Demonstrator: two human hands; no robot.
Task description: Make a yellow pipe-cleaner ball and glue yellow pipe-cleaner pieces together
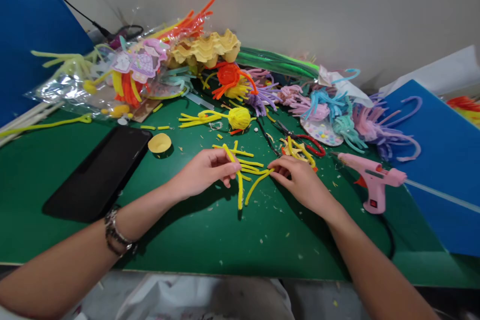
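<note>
My left hand pinches a short yellow pipe cleaner between thumb and fingers, its lower end pointing down over the table. A second yellow pipe cleaner, slightly curved, is gripped at its upper end by my right hand. Between and behind the hands, several cut yellow pipe cleaner pieces lie on the green table. Farther back sits a yellow pipe cleaner ball beside a bundle of yellow strips.
To the right lies a pink glue gun, with red-handled scissors behind my right hand. At left are a black tablet and a small tan disc. Colourful pipe cleaner bundles, an egg carton and plastic bags line the wall.
</note>
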